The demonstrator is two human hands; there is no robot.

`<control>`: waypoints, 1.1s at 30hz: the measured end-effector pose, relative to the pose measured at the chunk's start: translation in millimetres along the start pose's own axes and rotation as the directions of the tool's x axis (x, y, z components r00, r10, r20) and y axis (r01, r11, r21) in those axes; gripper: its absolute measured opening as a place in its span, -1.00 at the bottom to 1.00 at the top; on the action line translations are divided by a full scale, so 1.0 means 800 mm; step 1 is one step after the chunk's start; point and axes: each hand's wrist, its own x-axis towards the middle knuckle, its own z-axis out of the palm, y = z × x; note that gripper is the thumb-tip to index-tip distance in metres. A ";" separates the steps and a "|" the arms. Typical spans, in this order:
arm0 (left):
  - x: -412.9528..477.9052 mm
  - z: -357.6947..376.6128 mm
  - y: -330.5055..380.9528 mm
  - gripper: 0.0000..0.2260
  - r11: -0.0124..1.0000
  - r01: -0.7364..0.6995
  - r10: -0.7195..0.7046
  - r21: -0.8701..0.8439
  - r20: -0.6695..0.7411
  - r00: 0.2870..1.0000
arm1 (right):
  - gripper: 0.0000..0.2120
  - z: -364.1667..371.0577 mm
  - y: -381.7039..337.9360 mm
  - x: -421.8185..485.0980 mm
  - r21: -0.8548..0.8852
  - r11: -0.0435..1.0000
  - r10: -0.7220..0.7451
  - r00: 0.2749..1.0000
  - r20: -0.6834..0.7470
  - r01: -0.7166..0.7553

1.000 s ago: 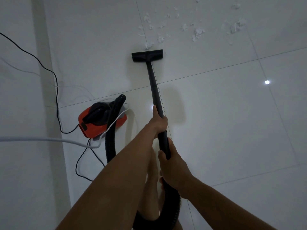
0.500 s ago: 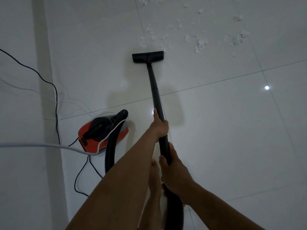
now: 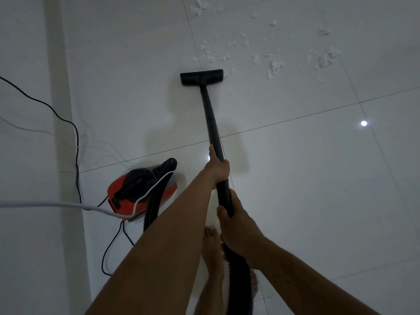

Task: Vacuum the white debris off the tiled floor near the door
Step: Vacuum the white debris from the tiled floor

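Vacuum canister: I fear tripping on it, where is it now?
In the head view the red vacuum canister sits on the floor at lower left, beside the left forearm, a white cord crossing it.

Item 1: white debris. Fluffy scraps and small clumps, scattered over the glossy pale tiled floor from 12 to 2 o'clock.
Item 2: nozzle. Black, flat and wide, on the floor at 12 o'clock, its right end just beside the nearest scraps.
Item 3: wand. Black, straight, slanting back toward 6 o'clock.
Item 4: hose. Black, ribbed, at 6 o'clock.
Item 5: canister. Red and black, on the floor at 8 o'clock.
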 end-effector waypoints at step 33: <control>-0.004 -0.030 0.078 -0.31 0.998 0.066 -0.065 -0.022 0.034 0.997 | -0.43 -0.036 -0.081 -0.004 -0.188 0.981 0.042 0.999 -0.008 -0.042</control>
